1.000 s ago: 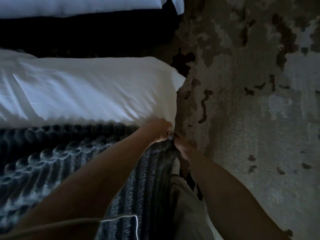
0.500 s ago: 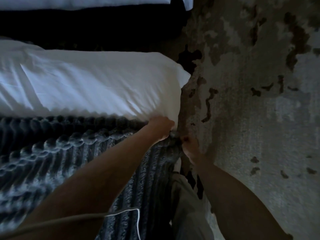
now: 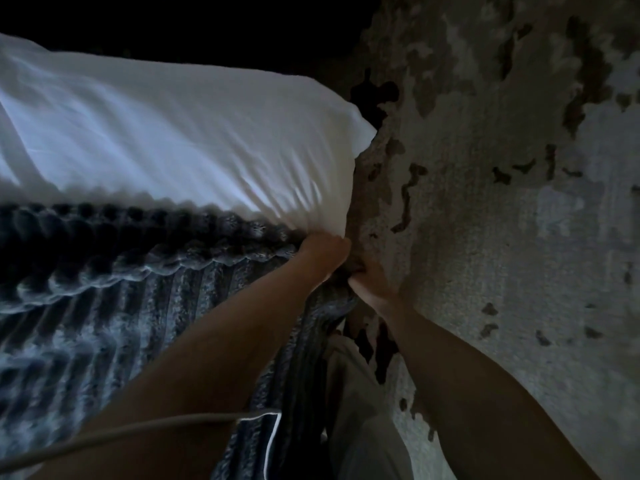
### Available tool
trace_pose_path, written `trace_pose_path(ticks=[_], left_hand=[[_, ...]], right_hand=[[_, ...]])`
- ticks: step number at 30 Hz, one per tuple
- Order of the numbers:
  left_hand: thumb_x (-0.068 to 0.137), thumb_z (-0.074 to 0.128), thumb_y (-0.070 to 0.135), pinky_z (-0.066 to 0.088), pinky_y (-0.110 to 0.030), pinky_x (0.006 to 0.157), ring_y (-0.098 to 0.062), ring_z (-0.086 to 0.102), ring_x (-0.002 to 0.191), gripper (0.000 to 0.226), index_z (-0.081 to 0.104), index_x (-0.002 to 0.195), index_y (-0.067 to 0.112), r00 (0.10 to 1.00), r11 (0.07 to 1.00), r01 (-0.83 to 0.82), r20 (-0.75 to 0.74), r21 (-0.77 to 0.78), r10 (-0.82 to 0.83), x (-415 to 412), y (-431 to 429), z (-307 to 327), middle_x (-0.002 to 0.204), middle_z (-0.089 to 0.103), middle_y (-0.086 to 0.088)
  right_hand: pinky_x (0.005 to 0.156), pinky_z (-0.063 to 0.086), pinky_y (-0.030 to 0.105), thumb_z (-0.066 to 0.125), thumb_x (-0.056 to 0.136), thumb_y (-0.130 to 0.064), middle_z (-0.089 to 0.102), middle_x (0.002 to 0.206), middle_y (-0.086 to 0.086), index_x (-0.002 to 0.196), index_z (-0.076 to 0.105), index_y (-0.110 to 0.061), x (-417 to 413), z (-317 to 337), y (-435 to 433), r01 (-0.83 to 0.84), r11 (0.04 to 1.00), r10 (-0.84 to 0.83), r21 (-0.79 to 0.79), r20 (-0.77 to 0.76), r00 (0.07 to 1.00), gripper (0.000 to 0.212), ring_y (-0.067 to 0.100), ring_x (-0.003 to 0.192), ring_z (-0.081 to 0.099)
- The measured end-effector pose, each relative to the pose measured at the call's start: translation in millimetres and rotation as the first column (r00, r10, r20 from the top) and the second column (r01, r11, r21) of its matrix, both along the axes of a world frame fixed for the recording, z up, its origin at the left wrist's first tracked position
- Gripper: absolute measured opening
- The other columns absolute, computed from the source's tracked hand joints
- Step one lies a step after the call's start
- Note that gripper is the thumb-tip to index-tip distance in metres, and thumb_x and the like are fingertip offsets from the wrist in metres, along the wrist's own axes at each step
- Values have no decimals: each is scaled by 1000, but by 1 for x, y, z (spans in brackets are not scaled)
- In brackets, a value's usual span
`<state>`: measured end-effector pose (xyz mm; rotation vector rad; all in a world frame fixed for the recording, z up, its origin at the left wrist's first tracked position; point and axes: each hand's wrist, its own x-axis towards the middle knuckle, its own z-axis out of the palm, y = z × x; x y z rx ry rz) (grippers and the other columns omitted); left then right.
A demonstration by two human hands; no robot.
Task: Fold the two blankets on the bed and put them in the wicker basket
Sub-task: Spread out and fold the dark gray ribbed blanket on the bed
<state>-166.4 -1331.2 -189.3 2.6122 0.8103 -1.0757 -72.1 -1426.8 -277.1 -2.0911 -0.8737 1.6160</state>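
Both hands meet at the far corner of the blanket, at the edge of the bed, close together but not quite touching. The left hand (image 3: 323,251) is curled into a fist on the top of that corner, and the right hand (image 3: 372,285) grips the same corner from the side, where the fabric drops off the mattress. In the dim light the separate fingers are hard to make out.

The blanket (image 3: 104,323) is dark blue-grey, plush and ribbed. It lies spread over the near part of the bed, under the left forearm. Along its far edge two scalloped layers show, one lying on the other. Its right side hangs down past the bed's edge, beside a pale trouser leg (image 3: 360,410).

Beyond the blanket, touching its far edge, lies rumpled white bedding (image 3: 173,140). A thin pale cable (image 3: 138,431) crosses the bottom of the view. To the right, the floor is covered by a rug (image 3: 519,237) with a worn, mottled grey and brown pattern.
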Motion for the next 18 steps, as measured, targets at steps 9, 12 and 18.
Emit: trace_pose_path(ticks=[9, 12, 18], left_hand=[[77, 68, 32, 39, -42, 103, -32, 47, 126, 57, 51, 129, 16, 925, 944, -105, 379, 312, -23, -98, -2, 95, 142, 45, -9], [75, 69, 25, 48, -38, 89, -31, 61, 109, 46, 62, 119, 13, 862, 872, -386, 454, 299, 226, -153, -23, 130, 125, 61, -10], [91, 47, 16, 48, -42, 86, -32, 56, 114, 38, 52, 128, 13, 685, 671, -719, 341, 181, 644, -261, -41, 174, 126, 55, -10]], right_hand=[[95, 45, 43, 48, 95, -17, 57, 126, 16, 128, 52, -10, -11, 75, 16, -323, 943, 332, -76, 237, 913, 34, 36, 114, 54], [82, 47, 35, 50, 91, -16, 58, 122, 13, 127, 53, -12, -35, 131, 29, -404, 914, 387, -23, 344, 856, 36, 34, 109, 57], [103, 40, 44, 46, 94, -19, 44, 140, 8, 140, 43, -19, -105, 219, 55, -670, 738, 546, 88, 507, 667, 46, 29, 128, 43]])
